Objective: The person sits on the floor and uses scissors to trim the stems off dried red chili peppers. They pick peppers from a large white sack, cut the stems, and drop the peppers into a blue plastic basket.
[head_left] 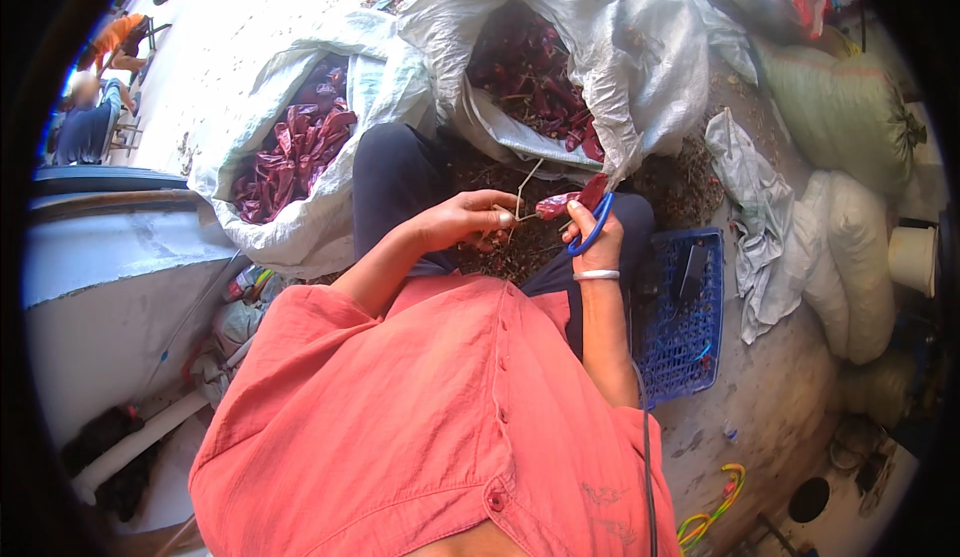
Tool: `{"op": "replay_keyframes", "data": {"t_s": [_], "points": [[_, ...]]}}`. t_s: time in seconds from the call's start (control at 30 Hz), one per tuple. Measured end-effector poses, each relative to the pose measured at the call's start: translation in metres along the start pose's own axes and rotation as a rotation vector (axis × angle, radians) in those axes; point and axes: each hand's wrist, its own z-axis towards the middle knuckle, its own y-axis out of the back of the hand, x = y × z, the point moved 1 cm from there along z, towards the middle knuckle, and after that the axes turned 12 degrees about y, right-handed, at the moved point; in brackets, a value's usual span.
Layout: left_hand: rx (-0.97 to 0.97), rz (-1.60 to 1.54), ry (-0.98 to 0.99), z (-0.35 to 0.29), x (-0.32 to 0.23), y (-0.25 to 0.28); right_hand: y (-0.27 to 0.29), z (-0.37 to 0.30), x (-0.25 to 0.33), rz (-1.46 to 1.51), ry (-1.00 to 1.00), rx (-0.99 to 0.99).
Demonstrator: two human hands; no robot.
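Note:
My left hand (462, 220) pinches a thin, pale dry stem (530, 179) over my lap. Close beside it, my right hand (598, 242) is closed around blue-handled scissors (604, 215); their blades are mostly hidden. Dried red chilli peppers (556, 205) show at the fingertips of my right hand, between the two hands. Ahead on the left, an open white sack (385, 87) holds dark red dried chillies (300, 147). A larger white sack (640, 47) ahead of my hands also has dried chillies (530, 67) in it.
A blue plastic basket (712, 327) with a dark object (690, 275) in it sits by my right thigh. A crumpled white sack (755, 217) and full sacks (850, 107) lie to the right. A concrete ledge (120, 287) stands left. Other people (90, 122) sit far left.

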Motion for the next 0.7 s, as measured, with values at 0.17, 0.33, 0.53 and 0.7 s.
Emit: {"op": "replay_keyframes", "data": {"t_s": [0.17, 0.33, 0.53, 0.7], "points": [[-0.634, 0.891, -0.412, -0.001, 0.002, -0.013, 0.008, 0.0, 0.0, 0.079, -0.081, 0.012], [-0.336, 0.631, -0.703, 0.007, -0.025, -0.041, -0.005, -0.011, -0.002, 0.249, -0.205, 0.114], [-0.54, 0.46, -0.566, 0.003, -0.033, -0.033, -0.013, -0.018, 0.024, 0.104, -0.287, 0.175], [-0.416, 0.712, -0.684, -0.012, -0.051, -0.044, -0.004, -0.017, 0.028, 0.086, -0.338, 0.405]]}}
